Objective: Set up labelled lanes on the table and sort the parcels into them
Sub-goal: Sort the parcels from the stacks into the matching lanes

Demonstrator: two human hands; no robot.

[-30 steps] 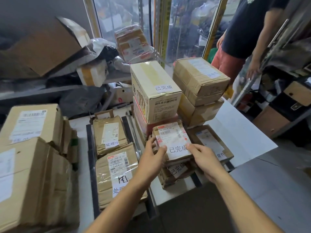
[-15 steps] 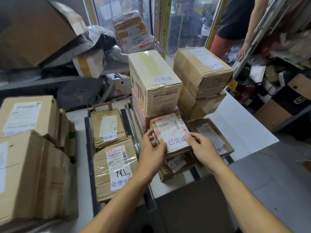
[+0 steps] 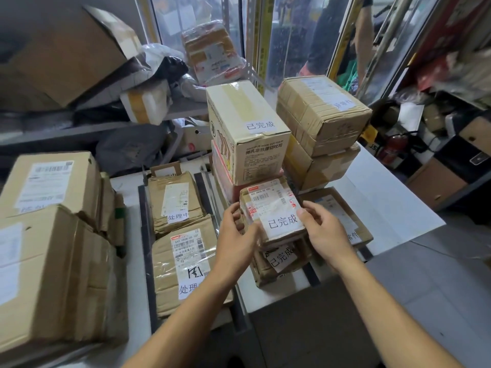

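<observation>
- A tall cream printed carton (image 3: 247, 131) stands just behind; brown taped boxes (image 3: 321, 112) are stacked right of it on the white counter (image 3: 382, 197).
- The left hand (image 3: 233, 235) and right hand (image 3: 324, 229) grip the small brown labelled parcel (image 3: 271, 208) by its sides.

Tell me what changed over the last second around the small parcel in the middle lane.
Little changed. Both hands keep hold of the small parcel: the left hand slid slightly along its left edge, and the right hand stayed pinching its right edge by the white label. The parcel still sits on the stack below. The other boxes did not move; only the camera shifted.
</observation>
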